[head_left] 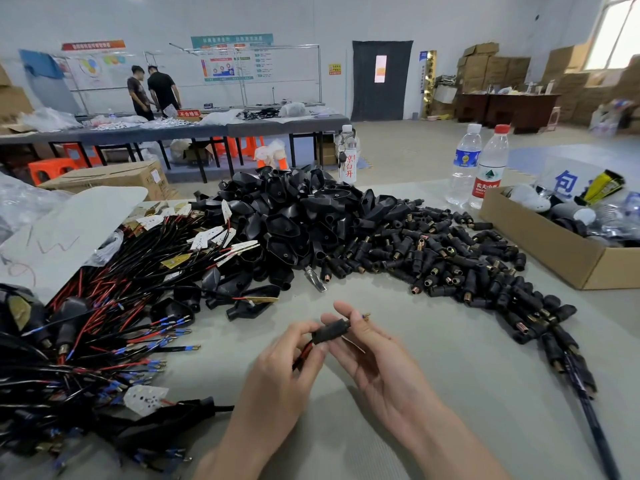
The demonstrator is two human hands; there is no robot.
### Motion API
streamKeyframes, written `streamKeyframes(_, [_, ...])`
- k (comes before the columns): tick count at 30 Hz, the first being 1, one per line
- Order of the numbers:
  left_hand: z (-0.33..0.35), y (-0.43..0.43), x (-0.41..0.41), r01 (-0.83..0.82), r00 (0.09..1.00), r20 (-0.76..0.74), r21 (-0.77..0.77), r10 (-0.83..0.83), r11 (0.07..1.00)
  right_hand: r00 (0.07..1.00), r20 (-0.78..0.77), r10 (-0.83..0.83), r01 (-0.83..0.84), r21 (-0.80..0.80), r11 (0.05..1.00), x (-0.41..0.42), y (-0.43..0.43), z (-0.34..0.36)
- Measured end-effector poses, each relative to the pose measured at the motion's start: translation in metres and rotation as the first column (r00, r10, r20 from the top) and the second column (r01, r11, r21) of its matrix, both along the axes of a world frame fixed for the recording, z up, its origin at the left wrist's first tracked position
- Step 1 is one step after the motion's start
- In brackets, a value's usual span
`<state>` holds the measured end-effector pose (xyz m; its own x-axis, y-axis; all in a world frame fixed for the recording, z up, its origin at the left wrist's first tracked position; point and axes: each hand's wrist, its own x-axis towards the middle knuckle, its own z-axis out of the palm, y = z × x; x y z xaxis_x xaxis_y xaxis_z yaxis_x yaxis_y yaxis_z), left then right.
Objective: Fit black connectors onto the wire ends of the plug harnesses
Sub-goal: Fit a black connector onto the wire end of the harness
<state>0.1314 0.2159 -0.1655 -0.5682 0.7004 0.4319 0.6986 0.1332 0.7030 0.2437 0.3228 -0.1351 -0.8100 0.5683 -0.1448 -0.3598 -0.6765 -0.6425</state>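
Pinching one black connector [330,331] between both hands, just above the near middle of the desk [467,348].
Gripping its rear end and the red and black wires [304,352] with the curled fingers of the left hand [277,372]; holding its front end between thumb and fingers of the right hand [377,362], brass terminal [366,317] poking out beyond. Farther back: loose connectors [450,258] spread toward the right edge beside a cardboard box [540,244], black plug covers [301,216] heaped mid-desk, plug harnesses [104,306] tangled along the left edge.
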Motion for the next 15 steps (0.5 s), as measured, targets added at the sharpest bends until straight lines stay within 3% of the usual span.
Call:
streamKeyframes(6, [0.002, -0.005, 0.001, -0.033, 0.981, -0.192, -0.044, 0.024, 0.999, 0.993, 0.063, -0.099, 0.09, 0.132, 0.987, 0.0, 0.012, -0.003])
streamKeyframes(10, [0.003, -0.005, 0.001, -0.002, 0.985, -0.173, -0.095, -0.015, 0.995, 0.974, 0.118, -0.192, 0.165, 0.208, 0.964, 0.003, 0.018, -0.004])
streamKeyframes(15, [0.006, -0.008, 0.002, -0.031, 0.961, -0.274, -0.203, -0.026, 0.979, 0.955, 0.141, -0.262, 0.221, 0.257, 0.941, 0.006, 0.021, -0.004])
